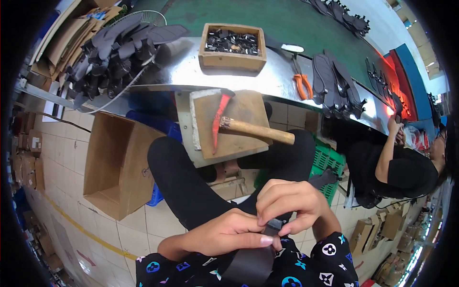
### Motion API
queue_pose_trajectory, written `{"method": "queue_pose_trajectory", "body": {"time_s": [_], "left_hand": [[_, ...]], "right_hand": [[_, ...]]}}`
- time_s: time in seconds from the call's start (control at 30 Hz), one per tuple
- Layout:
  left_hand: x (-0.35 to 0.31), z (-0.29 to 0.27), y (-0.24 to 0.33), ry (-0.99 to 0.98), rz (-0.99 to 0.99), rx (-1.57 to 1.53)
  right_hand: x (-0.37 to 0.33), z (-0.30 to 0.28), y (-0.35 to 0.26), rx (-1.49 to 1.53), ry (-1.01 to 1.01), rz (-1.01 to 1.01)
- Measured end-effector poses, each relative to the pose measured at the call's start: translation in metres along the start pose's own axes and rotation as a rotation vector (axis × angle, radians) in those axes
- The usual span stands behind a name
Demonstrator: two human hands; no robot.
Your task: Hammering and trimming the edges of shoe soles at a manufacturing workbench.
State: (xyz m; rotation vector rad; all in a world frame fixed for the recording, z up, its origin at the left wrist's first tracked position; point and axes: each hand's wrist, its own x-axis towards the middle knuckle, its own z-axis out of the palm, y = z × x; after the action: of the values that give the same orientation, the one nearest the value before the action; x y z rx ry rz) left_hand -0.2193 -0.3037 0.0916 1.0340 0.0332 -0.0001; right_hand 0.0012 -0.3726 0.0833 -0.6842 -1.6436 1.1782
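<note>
Close to my body I hold a dark, flat, sole-shaped piece (248,265); its kind is not plain. My left hand (222,234) is closed on it, thumb laid along its narrow end. At that end a small black strap-like end (273,226) sticks up, and my right hand (296,203) pinches around it with bent fingers. My fingers partly cover the spot where both hands meet. Beyond my knees, a hammer with a red head and wooden handle (258,130) lies on a brown board (244,103).
A wooden box (232,61) of small black parts stands on the metal table edge (179,71). A wire basket (136,79) heaped with dark pieces is left; orange-handled pliers (302,86) and more pieces (334,81) are right. A cardboard box (114,162) stands on the floor. Another person (401,167) works at right.
</note>
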Motion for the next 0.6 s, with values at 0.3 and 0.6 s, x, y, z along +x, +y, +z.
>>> {"method": "queue_pose_trajectory", "body": {"time_s": [0.3, 0.6], "left_hand": [[0.005, 0.001, 0.002, -0.098, 0.009, -0.068], [0.0, 0.001, 0.004, -0.115, -0.065, 0.175]], "right_hand": [[0.003, -0.007, -0.014, -0.049, -0.149, -0.024], [0.004, -0.011, -0.022, -0.091, -0.22, -0.004]]}}
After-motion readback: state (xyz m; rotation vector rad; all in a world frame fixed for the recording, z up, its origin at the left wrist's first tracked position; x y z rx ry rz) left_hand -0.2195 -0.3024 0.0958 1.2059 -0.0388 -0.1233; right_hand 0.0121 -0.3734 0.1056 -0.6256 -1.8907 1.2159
